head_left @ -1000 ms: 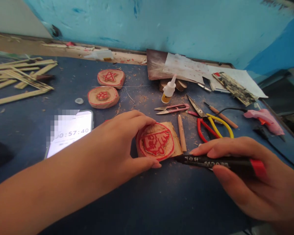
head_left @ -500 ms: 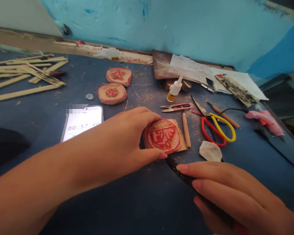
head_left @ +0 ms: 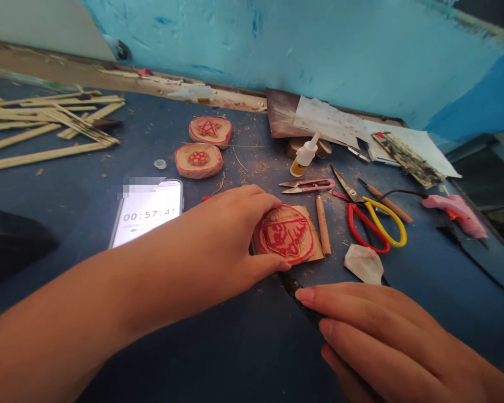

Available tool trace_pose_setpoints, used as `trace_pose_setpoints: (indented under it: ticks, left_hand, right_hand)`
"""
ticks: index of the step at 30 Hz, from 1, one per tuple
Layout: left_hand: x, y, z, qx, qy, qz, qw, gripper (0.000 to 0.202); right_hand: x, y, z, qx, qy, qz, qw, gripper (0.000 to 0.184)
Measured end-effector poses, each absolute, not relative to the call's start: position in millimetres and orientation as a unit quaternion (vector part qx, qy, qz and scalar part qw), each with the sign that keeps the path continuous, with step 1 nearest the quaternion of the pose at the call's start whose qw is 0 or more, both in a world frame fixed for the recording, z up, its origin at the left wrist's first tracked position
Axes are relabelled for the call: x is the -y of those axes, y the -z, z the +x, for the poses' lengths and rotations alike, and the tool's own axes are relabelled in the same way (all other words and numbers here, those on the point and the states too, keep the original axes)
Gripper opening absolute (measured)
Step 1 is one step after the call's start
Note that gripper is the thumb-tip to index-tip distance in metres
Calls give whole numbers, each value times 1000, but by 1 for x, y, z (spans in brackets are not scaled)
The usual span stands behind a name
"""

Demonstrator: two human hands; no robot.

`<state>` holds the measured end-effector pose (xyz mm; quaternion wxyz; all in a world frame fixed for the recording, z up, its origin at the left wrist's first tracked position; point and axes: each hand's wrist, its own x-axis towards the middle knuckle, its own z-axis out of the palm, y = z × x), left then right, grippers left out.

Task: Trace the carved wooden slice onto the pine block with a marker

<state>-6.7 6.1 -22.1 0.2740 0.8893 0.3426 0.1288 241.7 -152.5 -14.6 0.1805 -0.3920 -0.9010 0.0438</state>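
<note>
Fingers of the person's left hand (head_left: pixel 224 235) are parted about the width of a round, pale wooden disc (head_left: pixel 284 234) with a red rim line and a red-coloured carved figure, forefinger on its far edge and thumb on its near edge, holding it. Fingers of the right hand (head_left: pixel 386 341) are closed around a slim black marker pen (head_left: pixel 304 308), whose front end reaches the left thumb; whether the tip touches the disc cannot be told. The disc lies flat on a tan, square-cornered flat piece (head_left: pixel 316 238) on the dark blue tabletop (head_left: pixel 218 347).

Just beside that piece, to the right, is a short, light-brown wooden stick (head_left: pixel 323 226); nearer the right hand lies an off-white, irregular flat scrap (head_left: pixel 364 263). Beyond are open scissors with one red and one yellow handle (head_left: pixel 353 195), pink-handled metal snips (head_left: pixel 311 186) and an upright white glue bottle with a yellow label (head_left: pixel 304 158). A pink glue gun (head_left: pixel 456 211) sits far right. Left of the disc, past the forearm, a lit phone (head_left: pixel 153 210) reads 00:57:41. Behind it are two more wooden discs, one bearing a red flower (head_left: pixel 199 160), the other a red star (head_left: pixel 210 130).
</note>
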Motion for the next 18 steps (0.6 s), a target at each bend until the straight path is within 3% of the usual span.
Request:
trace_pose_setpoints:
  ticks: [9, 18]
  left_hand:
    - [-5, 18, -5, -356, -120, 878, 296, 53]
    - [-5, 18, -7, -367, -116, 875, 295, 53]
  right_hand:
    - [151, 6, 247, 907, -15, -391, 160, 17]
    - [154, 10, 257, 879, 8, -420, 225, 10]
